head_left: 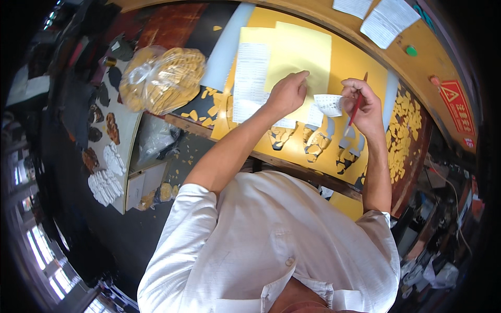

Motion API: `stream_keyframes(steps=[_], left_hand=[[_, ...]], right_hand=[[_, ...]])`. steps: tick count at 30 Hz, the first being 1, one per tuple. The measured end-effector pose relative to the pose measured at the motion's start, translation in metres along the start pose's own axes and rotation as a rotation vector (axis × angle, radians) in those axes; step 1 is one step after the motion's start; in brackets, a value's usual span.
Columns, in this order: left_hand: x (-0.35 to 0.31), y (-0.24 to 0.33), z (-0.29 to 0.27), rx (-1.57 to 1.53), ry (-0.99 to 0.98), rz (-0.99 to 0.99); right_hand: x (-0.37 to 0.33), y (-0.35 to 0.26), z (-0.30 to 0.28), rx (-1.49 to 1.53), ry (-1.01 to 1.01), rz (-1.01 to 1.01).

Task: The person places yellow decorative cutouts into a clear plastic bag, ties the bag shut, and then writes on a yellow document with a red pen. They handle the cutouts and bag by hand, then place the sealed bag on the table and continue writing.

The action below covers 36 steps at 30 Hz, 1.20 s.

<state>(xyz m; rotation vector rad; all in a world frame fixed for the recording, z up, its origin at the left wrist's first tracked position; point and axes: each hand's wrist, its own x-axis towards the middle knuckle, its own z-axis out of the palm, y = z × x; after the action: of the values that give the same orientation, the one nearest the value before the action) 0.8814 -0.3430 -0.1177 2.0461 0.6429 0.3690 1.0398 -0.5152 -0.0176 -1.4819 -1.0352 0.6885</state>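
My left hand rests on a pale yellow sheet of paper, index finger stretched out across it and the other fingers bent; I see nothing in it. To its right, my right hand is closed round a slim red pen, held upright at a slant. A small curled white slip with print on it stands out from the fingers of that hand, over the sheet's lower right corner. Under the yellow sheet lies a white printed sheet, its left and lower edges showing.
Both sheets lie on a yellow board with dark cut-out shapes along its near edge. A clear bag of yellow pieces sits at the left. Loose yellow pieces cover the right side. Papers lie on a wooden ledge behind.
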Motion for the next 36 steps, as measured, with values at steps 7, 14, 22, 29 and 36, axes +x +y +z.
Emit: stream_keyframes(steps=[7,14,22,29,36], left_hand=[[-0.087,0.0,-0.089,-0.859,0.057,-0.436],[-0.126,-0.033,-0.149,-0.866,0.088,-0.545],[-0.166,-0.112,-0.257,-0.989,0.463,-0.531],[-0.206,-0.154,-0.322,-0.682,0.741,-0.551],[-0.18,-0.158,-0.347,0.293,0.783,0.288]], right_hand=[[0.044,-0.009,0.078,-0.073,-0.268,-0.071],[0.077,-0.037,0.18,-0.208,-0.445,0.003],[0.177,-0.048,0.351,-0.273,-0.572,-0.396],[0.254,-0.036,0.454,-0.533,-0.789,-0.446],[0.26,-0.045,0.427,-0.436,-0.535,-0.271]])
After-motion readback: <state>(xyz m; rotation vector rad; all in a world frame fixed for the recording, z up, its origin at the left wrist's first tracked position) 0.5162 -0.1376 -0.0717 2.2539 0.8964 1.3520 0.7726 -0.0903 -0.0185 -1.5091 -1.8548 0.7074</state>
